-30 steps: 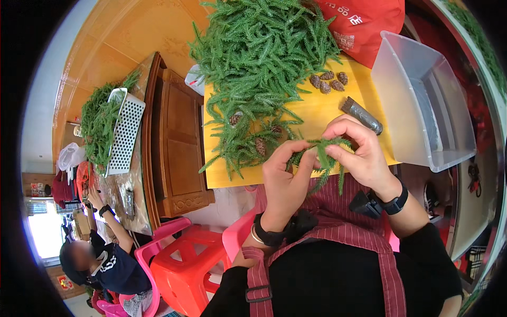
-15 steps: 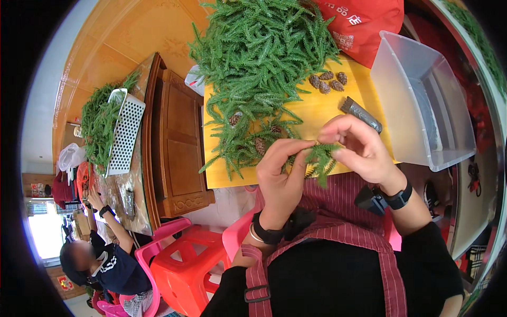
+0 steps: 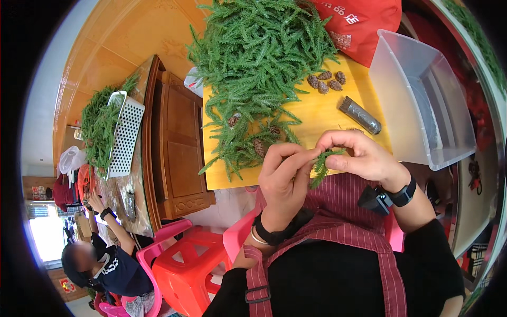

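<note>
A small green artificial pine sprig (image 3: 320,171) hangs between my hands, above the apron at the table's near edge. My right hand (image 3: 355,156) pinches its upper end between thumb and fingers. Close against it, my left hand (image 3: 289,177) is closed with thumb and fingertips together at the stem; whatever thin piece it pinches is hidden. Beyond my hands lies a dark grey bundle of thin rods (image 3: 360,115) in clear wrap. Several small pine cones (image 3: 324,82) rest farther off. Left of these, pine branches with brown cones (image 3: 258,147) lie on the yellow table (image 3: 224,181).
A big heap of green branches (image 3: 259,47) covers the far table. At right stands a clear plastic bin (image 3: 404,105), with a red bag (image 3: 364,24) behind. A red stool (image 3: 190,269) is at lower left. Another person (image 3: 113,264) sits at a side table with a white basket (image 3: 125,136).
My right hand has lowered and its fingers have closed in on the sprig. The sprig now shows less between my hands. My left hand has stayed nearly in place.
</note>
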A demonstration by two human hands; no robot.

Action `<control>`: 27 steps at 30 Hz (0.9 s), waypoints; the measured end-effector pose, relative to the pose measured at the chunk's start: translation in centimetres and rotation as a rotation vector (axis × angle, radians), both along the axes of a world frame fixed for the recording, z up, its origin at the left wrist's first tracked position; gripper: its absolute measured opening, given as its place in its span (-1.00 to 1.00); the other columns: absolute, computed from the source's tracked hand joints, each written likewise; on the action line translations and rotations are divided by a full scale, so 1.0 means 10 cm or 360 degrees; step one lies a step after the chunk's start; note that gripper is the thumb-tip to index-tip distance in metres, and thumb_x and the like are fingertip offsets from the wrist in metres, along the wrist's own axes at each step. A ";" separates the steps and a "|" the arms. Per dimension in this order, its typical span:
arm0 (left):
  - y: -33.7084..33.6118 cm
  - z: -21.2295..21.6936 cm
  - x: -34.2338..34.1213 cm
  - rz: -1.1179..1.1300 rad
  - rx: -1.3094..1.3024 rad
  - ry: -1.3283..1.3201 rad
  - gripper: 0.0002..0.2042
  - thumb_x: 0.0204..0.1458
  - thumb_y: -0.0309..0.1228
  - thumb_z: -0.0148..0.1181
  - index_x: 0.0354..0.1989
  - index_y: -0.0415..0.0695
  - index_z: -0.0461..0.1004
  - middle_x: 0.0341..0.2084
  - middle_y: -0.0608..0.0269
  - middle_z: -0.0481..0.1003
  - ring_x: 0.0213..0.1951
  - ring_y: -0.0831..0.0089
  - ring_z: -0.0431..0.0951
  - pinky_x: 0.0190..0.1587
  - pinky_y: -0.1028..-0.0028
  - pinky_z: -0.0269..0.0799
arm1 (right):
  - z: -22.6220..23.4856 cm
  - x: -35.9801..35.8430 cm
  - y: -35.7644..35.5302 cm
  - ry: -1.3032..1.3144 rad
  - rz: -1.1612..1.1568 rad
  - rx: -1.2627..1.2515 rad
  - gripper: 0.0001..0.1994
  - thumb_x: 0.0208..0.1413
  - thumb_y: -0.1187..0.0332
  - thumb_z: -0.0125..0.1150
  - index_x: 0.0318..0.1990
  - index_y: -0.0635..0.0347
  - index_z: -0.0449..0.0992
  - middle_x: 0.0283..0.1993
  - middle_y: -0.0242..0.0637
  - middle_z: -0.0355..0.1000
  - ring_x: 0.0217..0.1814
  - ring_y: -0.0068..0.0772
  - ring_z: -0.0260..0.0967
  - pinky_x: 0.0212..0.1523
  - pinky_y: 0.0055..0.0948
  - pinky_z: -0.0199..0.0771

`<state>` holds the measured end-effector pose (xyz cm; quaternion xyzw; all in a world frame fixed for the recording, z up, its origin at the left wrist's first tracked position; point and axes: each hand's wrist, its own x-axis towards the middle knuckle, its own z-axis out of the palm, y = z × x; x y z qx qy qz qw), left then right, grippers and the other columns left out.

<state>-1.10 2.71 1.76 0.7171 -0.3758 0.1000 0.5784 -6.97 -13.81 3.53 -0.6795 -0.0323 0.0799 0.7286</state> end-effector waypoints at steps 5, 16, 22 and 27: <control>-0.02 0.06 0.01 0.0002 0.0071 -0.0048 -0.76 -0.26 -0.74 0.14 -0.39 -0.16 0.52 -0.50 0.25 0.37 -0.45 0.44 0.39 -0.47 0.57 0.28 | 0.01 -0.03 0.04 -0.0120 -0.0134 0.0006 -0.84 -0.01 0.45 0.12 -0.28 0.28 0.36 -0.31 -0.42 0.32 -0.24 -0.63 0.23 -0.22 -0.60 0.26; -0.03 0.10 0.07 -0.0124 0.0100 0.0197 -0.86 -0.22 -0.68 0.17 -0.44 -0.21 0.51 -0.52 0.22 0.43 -0.43 0.42 0.42 -0.37 0.53 0.31 | 0.02 -0.03 0.10 -0.0640 -0.0508 -0.0992 -0.81 -0.22 0.47 0.27 -0.45 0.25 0.36 -0.49 -0.26 0.32 -0.38 -0.25 0.30 -0.28 -0.43 0.27; -0.02 0.12 0.06 -0.0070 0.0110 0.0343 -0.87 -0.19 -0.65 0.18 -0.42 -0.22 0.51 -0.56 0.22 0.40 -0.52 0.46 0.42 -0.50 0.57 0.29 | -0.03 0.01 0.15 -0.1067 -0.0730 -0.1536 -0.79 -0.34 0.48 0.30 -0.50 0.20 0.38 -0.54 -0.28 0.28 -0.45 -0.25 0.28 -0.29 -0.37 0.25; -0.01 0.14 0.05 -0.0123 0.0108 0.0420 -0.91 -0.10 -0.64 0.12 -0.39 -0.28 0.47 -0.53 0.24 0.36 -0.59 0.59 0.42 -0.55 0.66 0.27 | -0.05 0.01 0.19 -0.1143 -0.0802 -0.1810 -0.80 -0.39 0.49 0.31 -0.52 0.17 0.40 -0.57 -0.34 0.26 -0.47 -0.32 0.27 -0.26 -0.32 0.22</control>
